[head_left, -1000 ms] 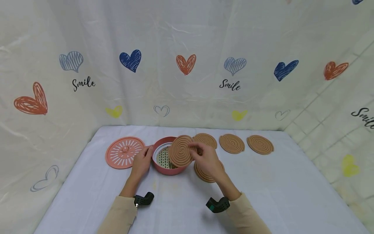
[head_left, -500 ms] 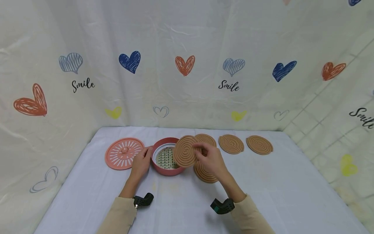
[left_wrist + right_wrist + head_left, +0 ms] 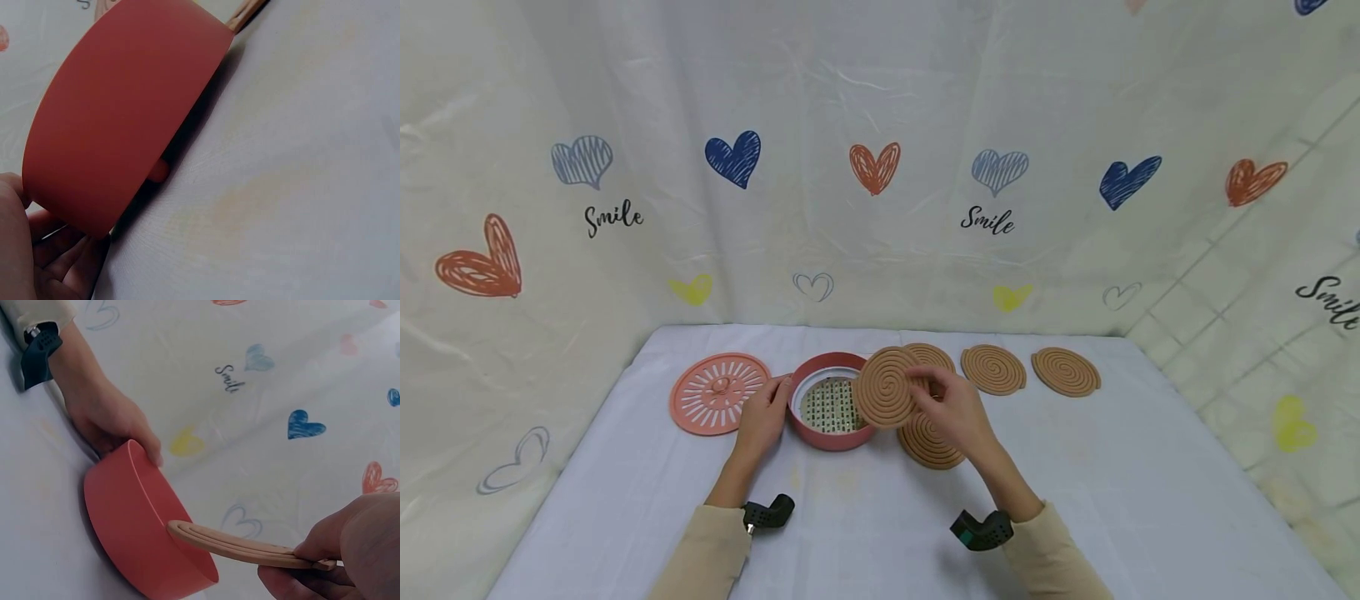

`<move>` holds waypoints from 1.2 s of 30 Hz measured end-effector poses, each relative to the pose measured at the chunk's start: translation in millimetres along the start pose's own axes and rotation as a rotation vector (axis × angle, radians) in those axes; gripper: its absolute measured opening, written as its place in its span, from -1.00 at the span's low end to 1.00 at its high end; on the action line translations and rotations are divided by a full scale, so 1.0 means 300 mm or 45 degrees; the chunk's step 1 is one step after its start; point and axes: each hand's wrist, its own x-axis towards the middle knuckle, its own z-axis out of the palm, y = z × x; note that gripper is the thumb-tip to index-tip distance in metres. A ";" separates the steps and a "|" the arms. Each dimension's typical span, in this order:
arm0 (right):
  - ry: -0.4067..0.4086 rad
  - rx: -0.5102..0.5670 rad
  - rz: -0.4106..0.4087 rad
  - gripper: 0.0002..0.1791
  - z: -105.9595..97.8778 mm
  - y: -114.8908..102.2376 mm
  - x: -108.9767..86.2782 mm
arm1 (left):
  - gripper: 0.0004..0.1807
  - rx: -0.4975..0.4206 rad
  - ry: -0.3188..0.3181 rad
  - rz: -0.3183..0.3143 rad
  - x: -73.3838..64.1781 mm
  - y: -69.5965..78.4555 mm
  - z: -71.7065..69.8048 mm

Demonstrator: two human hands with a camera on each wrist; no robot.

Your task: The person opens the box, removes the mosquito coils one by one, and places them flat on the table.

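Note:
My left hand (image 3: 765, 419) grips the left side of a round red mosquito coil holder (image 3: 798, 429), which has a perforated metal bottom inside. In the left wrist view the thumb lies at the holder's rim and the fingers reach under its wall (image 3: 125, 112). A brown spiral mosquito coil (image 3: 883, 387) is pinched at its right edge by my right hand (image 3: 953, 408). It is tilted up, its left edge just over the holder's right rim. In the right wrist view the coil (image 3: 231, 544) appears nearly edge-on, between thumb and fingers.
A slotted pink-red lid (image 3: 718, 393) lies left of the holder. Brown coils lie behind and right: one partly hidden coil (image 3: 936, 354), another coil (image 3: 993, 370) and a far-right coil (image 3: 1066, 372). One nearer coil (image 3: 928, 446) lies below my right hand. White cloth covers the table (image 3: 1112, 500).
My right hand has moved a little to the right with the coil, uncovering more of the holder's inside. The left hand and holder look still.

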 end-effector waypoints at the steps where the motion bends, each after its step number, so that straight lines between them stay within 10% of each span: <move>1: -0.004 0.003 0.003 -0.74 -0.003 0.000 -0.001 | -0.47 0.001 0.000 -0.001 0.000 0.000 0.000; 36: 0.049 -0.024 0.095 -0.73 -0.123 0.055 -0.022 | -0.43 0.015 -0.007 -0.015 0.007 -0.008 0.009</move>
